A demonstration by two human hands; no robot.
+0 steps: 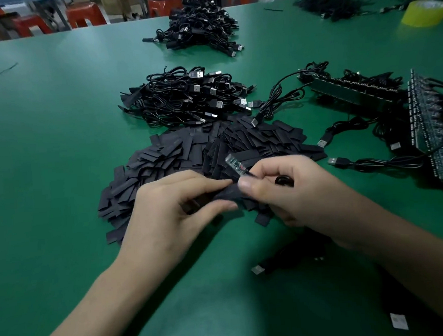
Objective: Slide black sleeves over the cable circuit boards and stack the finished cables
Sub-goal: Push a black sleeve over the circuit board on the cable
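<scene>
Your left hand (181, 204) pinches a black sleeve (223, 194) between thumb and forefinger, low over the near edge of the sleeve pile (188, 154); your right hand (295, 191) has its fingers curled and pinches the cable (284, 180) just under its circuit board (233, 164); the board is bare, tilted up and left, with its lower end just beside the sleeve's end; can't tell if it has entered; USB plug (257, 269) lies blurred on the green table (57, 153) under your right wrist; cable stack (189, 99) behind the sleeve pile, farther heap (200, 25) beyond; board rows (354, 90) with cables at right; yellow tape roll (424, 13) far right.
</scene>
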